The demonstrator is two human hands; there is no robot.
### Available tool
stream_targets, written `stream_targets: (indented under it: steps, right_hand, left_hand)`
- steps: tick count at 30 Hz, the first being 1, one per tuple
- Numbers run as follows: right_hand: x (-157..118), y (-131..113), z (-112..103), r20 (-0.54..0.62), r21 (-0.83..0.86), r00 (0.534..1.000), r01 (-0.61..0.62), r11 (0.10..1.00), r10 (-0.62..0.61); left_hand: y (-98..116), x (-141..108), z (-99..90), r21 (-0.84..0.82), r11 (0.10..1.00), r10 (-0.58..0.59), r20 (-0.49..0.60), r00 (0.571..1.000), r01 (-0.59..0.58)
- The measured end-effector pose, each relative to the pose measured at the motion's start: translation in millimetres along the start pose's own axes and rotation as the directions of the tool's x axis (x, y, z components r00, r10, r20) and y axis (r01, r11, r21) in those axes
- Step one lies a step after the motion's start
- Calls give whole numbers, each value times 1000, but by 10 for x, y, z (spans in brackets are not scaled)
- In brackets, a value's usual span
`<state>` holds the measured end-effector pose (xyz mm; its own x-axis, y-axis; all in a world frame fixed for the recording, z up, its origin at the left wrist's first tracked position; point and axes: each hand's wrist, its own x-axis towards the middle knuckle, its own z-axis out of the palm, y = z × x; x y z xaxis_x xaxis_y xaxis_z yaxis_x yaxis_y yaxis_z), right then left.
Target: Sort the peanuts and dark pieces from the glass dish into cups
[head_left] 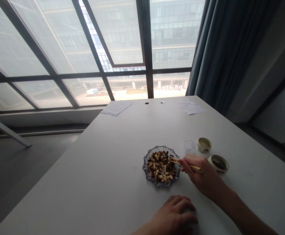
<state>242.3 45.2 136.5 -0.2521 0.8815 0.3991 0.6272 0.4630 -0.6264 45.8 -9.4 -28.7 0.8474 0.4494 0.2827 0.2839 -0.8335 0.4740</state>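
A scalloped glass plate [146,173] holds peanuts [157,174] mixed with dark seeds [172,171]. My right hand [198,169] is closed around wooden chopsticks [195,168], whose tips are among the dark pieces at the plate's right side. Nearer to me, my left hand [173,212] rests on the table below the plate with its fingers curled together; what is under them is hidden. Behind my right hand stand a clear plastic container [190,147] and a small cream bowl [204,145]. To its right, another cream bowl [219,164] has dark pieces inside.
The white table [95,182] has sheets of paper at its far left [118,107] and far right [190,106]. Two small round holes lie near its far edge. Beyond are large windows and a dark blue curtain [218,58]; a pale metal leg [8,129] stands left.
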Motion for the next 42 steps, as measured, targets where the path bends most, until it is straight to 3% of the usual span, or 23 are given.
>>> stream_targets:
  steps: [13, 19, 31, 34, 38, 40, 42]
  right_hand:
    - [-7, 31, 29, 68, 10, 997, 40, 999, -41]
    - [3, 92, 87, 100, 8, 995, 28, 1000, -29]
    - [31, 75, 93, -5, 47, 998, 57, 997, -56]
    - [17, -32, -50, -50, 59, 996, 72, 996, -69]
    - [-37, -125, -458, -181, 100, 983, 35, 994, -17]
    - [-67, -91, -700, -299, 85, 952, -36, 996, 60]
    - [-87, -6, -918, -444, 37, 887, -125, 992, 128]
  left_hand:
    - [39, 23, -60, 22, 1000, -21, 55, 998, 20]
    - [23, 15, -40, 33, 999, 5, 1, 1000, -5]
    - [39, 10, -51, 30, 999, 17, -37, 999, -16]
    - [36, 5, -51, 32, 999, 25, -53, 998, -24]
    - [29, 4, -53, 32, 999, 23, -39, 999, -22]
    - [28, 5, -59, 33, 999, 22, -27, 999, -21]
    - [31, 5, -63, 31, 999, 17, -24, 1000, -16]
